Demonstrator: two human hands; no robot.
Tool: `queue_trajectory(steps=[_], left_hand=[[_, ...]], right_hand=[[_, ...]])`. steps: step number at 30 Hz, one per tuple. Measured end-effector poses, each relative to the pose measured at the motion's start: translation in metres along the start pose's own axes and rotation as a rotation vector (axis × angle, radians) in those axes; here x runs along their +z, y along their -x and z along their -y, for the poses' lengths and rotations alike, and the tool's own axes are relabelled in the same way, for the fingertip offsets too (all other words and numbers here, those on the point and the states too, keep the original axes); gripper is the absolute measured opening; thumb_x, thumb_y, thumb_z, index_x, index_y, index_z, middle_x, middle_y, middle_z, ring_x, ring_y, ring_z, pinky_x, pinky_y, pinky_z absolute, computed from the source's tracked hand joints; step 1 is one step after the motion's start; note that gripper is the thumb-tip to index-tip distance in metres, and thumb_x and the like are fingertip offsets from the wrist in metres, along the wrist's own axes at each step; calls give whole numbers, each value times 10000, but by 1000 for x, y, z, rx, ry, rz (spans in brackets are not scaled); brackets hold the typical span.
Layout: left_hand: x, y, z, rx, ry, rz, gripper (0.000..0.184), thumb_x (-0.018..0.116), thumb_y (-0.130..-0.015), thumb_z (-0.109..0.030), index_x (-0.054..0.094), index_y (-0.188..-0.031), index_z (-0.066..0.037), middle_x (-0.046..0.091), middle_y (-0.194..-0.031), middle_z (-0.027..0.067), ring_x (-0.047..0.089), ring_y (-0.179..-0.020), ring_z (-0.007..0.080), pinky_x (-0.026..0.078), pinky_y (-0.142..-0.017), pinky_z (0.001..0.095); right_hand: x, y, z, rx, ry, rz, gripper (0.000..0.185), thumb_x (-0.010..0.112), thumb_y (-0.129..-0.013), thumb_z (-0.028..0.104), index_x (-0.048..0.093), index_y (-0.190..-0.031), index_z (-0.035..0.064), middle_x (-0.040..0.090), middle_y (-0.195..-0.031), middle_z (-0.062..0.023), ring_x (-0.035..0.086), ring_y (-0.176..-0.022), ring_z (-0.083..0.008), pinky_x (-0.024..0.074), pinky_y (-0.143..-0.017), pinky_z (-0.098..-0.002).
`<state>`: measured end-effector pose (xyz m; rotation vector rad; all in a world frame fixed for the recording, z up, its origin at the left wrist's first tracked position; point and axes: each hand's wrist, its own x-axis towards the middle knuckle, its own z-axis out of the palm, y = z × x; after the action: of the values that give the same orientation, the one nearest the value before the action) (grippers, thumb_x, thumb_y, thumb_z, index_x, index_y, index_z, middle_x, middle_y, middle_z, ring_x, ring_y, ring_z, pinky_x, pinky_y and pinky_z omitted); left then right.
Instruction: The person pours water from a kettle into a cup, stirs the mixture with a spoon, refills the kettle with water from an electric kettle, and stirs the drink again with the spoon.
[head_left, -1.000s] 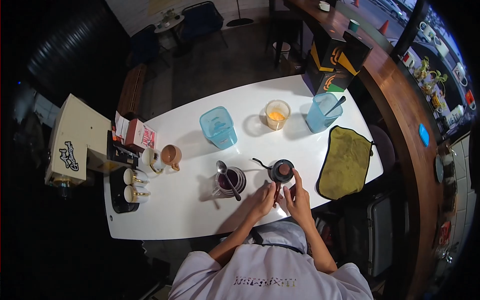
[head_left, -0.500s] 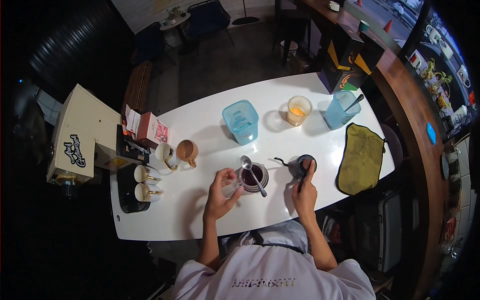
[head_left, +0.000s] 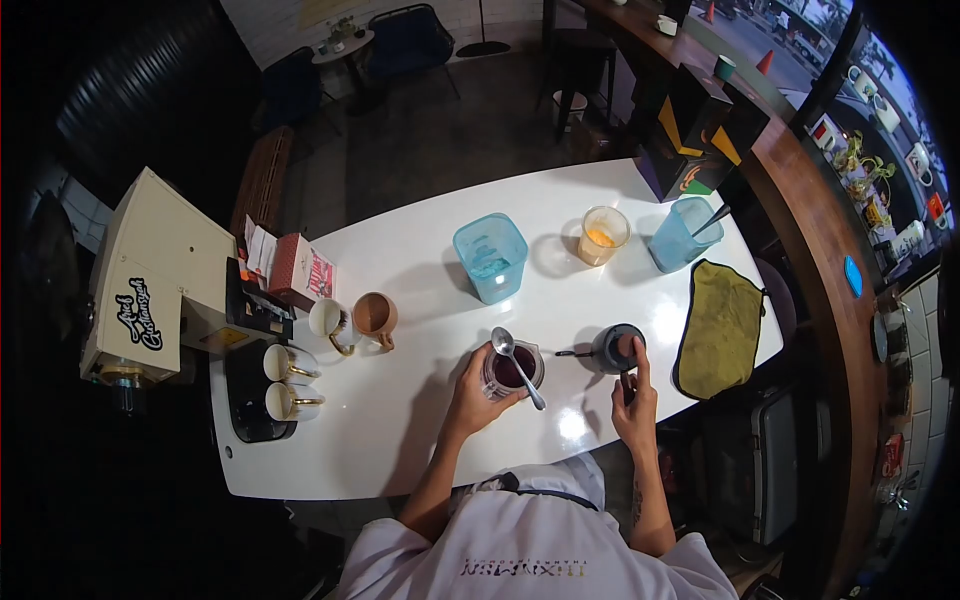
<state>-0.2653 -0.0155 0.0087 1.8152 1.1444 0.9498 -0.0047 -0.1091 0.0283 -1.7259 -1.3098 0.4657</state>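
Note:
My left hand (head_left: 470, 402) is wrapped around the near left side of a clear glass jar (head_left: 538, 378) with dark red liquid in it. A metal spoon (head_left: 503, 343) lies across the jar's rim, its bowl pointing away from me. To the right, my right hand (head_left: 636, 408) grips the handle of a small dark gooseneck kettle (head_left: 607, 352), with a finger stretched over its lid. The kettle's thin spout points left, toward the jar, and stays apart from it.
Beyond stand a blue tub (head_left: 490, 258), a glass with orange contents (head_left: 603, 238) and another blue container (head_left: 684, 240). An olive cloth pouch (head_left: 718, 330) lies at right. Several mugs (head_left: 374, 318) and a cream grinder-like machine (head_left: 150, 280) are at left.
My left hand has closed around the glass jar, where before it was open beside it. My right hand still holds the kettle. The whole view has shifted slightly.

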Motion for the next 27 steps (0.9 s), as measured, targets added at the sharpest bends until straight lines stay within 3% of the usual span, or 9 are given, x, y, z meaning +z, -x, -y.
queue_trajectory(steps=[2,5,7,10,20,27], left_hand=[[3,-3,5,16,74,34,842,949,-665,-156,512,-1367,3,635,-1205,178,651,-1116,309,535,-957,408],[7,-5,8,10,93,41,821,953,-657,-166,531,-1342,1,635,-1194,176,656,-1086,312,537,-942,405],[10,-4,15,19,84,29,824,954,-652,-165,529,-1337,5,634,-1186,179,655,-1077,318,538,-935,408],[14,-2,20,12,107,12,828,955,-642,-168,527,-1328,10,630,-1178,186,650,-1076,336,535,-933,418],[9,-4,15,2,40,18,855,957,-626,-204,515,-1327,4,619,-1222,208,632,-1147,367,521,-975,430],[11,-3,17,-44,77,13,857,957,-622,-208,517,-1331,-11,635,-1216,191,649,-1132,356,534,-962,424]], right_hand=[[-6,-2,13,2,-15,27,856,498,-860,-154,245,-1618,153,716,-1055,-222,517,-622,-136,457,-628,-289],[-9,-5,29,13,-24,46,856,509,-864,-140,240,-1621,153,703,-941,-182,479,-598,-131,420,-603,-271],[-10,-9,36,11,-42,67,841,522,-867,-126,259,-1617,148,621,-764,-117,435,-562,-135,386,-581,-267],[-9,-14,41,0,7,98,824,533,-867,-116,284,-1608,143,514,-654,-76,413,-539,-153,374,-570,-271],[0,-26,51,-113,120,109,819,532,-843,-135,345,-1585,157,491,-636,-113,460,-527,-217,394,-561,-292],[-2,-30,53,-183,175,73,855,532,-810,-164,366,-1583,163,564,-736,-161,505,-569,-257,439,-590,-309]])
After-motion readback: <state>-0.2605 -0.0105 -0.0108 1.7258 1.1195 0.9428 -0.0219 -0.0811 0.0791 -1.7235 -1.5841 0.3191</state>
